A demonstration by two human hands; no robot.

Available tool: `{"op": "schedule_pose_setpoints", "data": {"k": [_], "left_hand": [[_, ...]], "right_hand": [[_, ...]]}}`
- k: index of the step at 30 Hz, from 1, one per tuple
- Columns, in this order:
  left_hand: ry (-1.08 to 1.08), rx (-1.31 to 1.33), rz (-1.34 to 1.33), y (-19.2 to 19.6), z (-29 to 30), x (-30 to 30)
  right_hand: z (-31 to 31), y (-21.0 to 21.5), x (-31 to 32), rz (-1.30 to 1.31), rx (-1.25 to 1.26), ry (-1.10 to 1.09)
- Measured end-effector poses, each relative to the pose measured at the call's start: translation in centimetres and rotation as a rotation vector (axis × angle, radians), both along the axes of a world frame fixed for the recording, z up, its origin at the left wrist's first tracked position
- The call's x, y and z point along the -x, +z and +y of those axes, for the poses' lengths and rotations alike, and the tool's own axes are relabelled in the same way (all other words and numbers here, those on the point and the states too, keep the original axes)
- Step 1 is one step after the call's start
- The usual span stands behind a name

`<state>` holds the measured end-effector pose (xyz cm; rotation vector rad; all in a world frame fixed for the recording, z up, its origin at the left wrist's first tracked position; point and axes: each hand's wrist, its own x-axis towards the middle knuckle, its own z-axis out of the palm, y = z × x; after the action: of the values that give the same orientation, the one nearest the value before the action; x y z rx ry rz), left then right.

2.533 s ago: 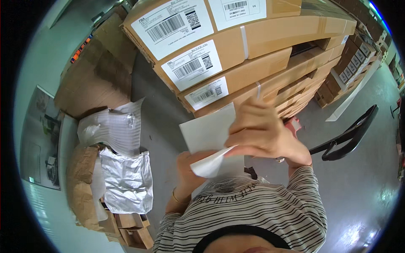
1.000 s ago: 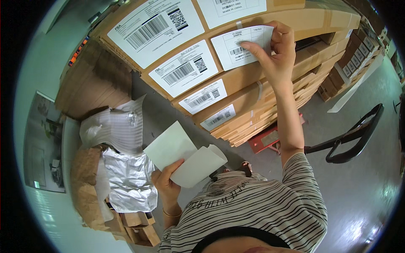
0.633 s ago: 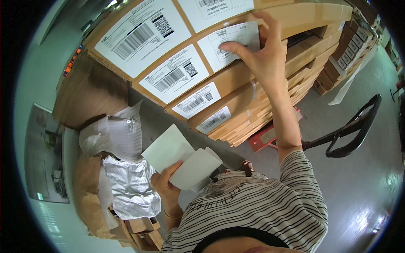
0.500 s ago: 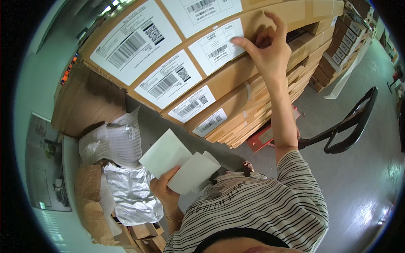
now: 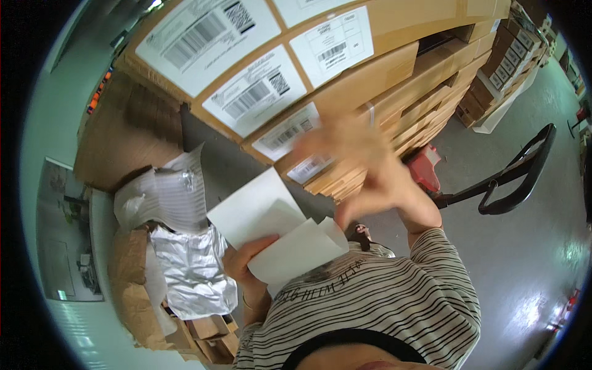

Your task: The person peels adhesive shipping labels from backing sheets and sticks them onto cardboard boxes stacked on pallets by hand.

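Note:
My left hand is closed on a folded strip of white label sheets, its lower part curling over near my shirt. Above the curled end, my right hand is smeared by motion. Its thumb stands well apart from the fingers, and nothing shows between them. Beyond both hands rises a stack of brown cartons. White stickers cover the near sides, including a large barcode label, a smaller barcode label and a shipping label. The right fingers partly hide the lower labels.
A red pallet jack with a black handle stands at the right. More cartons are stacked farther back. At the left lie silver foil sheeting, clear bubble wrap, brown paper and a dark brown carton.
My right hand has left the shipping label on the carton and come down toward the label sheets, its fingers spreading. My left hand still holds the sheets, shifted slightly.

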<state>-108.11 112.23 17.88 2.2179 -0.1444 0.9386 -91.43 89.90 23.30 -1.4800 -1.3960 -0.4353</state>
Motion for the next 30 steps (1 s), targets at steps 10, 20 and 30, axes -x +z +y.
{"op": "schedule_pose_setpoints", "data": {"k": [10,20,30], "left_hand": [[-0.329,0.026,0.200,-2.0,0.8,-2.2],[-0.150,-0.030,0.034,-1.4,0.7,-2.8],[-0.078,-0.108,0.066,-0.9,0.6,-1.4]], "right_hand": [[-0.3,-0.1,2.6,0.079,-0.087,0.136],[1.1,-6.7,4.7,0.870,0.083,0.079],[0.9,-6.7,4.6,0.408,0.059,-0.145]]}}
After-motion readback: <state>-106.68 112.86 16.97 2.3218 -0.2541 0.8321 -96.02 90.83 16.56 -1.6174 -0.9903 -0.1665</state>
